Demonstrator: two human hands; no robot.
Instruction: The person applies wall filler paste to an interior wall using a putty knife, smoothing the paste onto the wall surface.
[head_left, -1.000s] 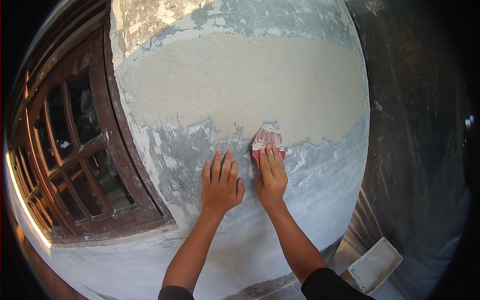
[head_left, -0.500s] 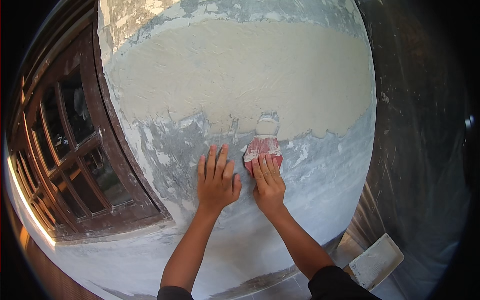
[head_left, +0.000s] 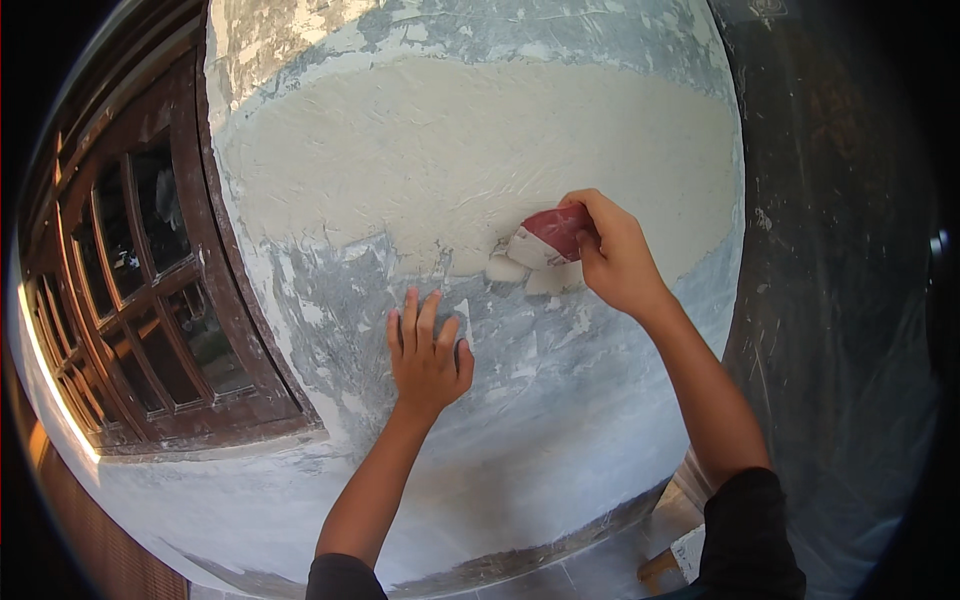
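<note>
My right hand [head_left: 618, 255] grips a small red putty scraper [head_left: 556, 234] by one edge. White filler coats the scraper's lower left end, which meets a patch of filler on the wall [head_left: 420, 500]. Lower and to the left, my left hand [head_left: 428, 352] has its fingers spread, resting against the grey, bare-looking part of the wall. A broad cream layer of filler [head_left: 400, 150] covers the area above both hands, with a ragged lower edge just over my left fingertips.
A brown wooden window [head_left: 150, 290] with small glass panes stands at the left. Dark plastic sheeting [head_left: 830, 300] hangs on the right. Part of a white tray [head_left: 690, 552] shows at the lower right, beside my right sleeve.
My right hand has moved up and to the right, turning the scraper sideways over the cream filler's lower edge. My left hand stays spread at nearly the same place.
</note>
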